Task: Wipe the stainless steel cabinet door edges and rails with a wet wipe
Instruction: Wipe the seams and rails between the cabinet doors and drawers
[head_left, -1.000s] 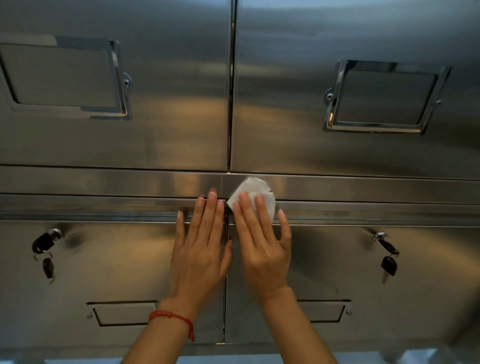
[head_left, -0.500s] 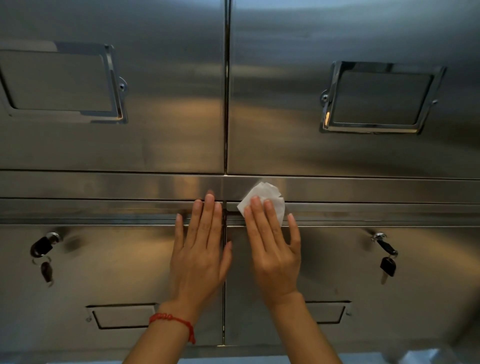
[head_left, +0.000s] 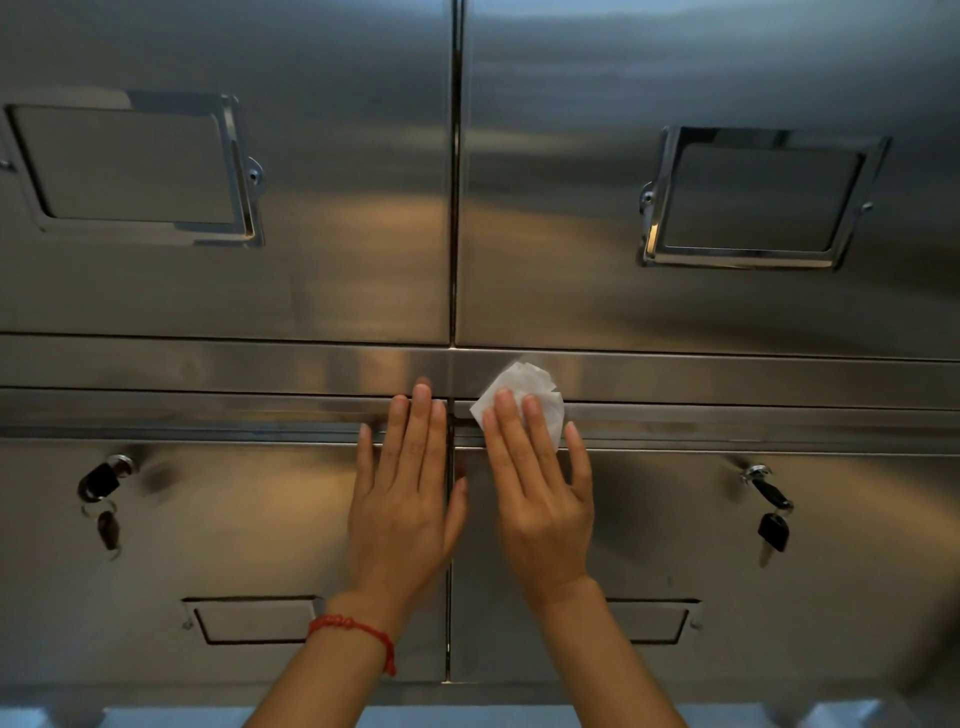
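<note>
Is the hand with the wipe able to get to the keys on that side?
Probably yes. The right hand presses the wet wipe flat on the rail, and the keys hang in the lock of the same lower door. Only bare steel lies between them, nothing blocks a sideways slide.

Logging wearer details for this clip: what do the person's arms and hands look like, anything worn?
Both forearms are bare, with no sleeves in view and no gloves. The left hand has a thin red cord bracelet round its wrist. The right hand and its wrist carry nothing. No rings or watch show on either. Nails are short and unpainted.
</note>
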